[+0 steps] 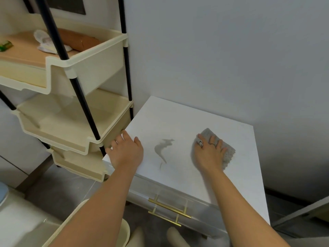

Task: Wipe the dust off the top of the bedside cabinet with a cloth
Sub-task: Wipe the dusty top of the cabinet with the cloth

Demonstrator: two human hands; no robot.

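The white bedside cabinet [178, 122] stands against the wall, its top seen from above. A grey smear of dust [162, 148] lies near the middle of the top. My right hand [209, 154] presses flat on a grey cloth [228, 154] to the right of the smear, fingers spread over it. My left hand [127, 150] rests on the cabinet's left edge, thumb on top and fingers curled over the side, holding nothing else.
A cream tiered rack [71, 114] with black poles stands close against the cabinet's left side; its top shelf holds a brown roll and a white cloth. Gold handles [169, 209] line the drawer fronts. A cream basket rim sits below my left forearm.
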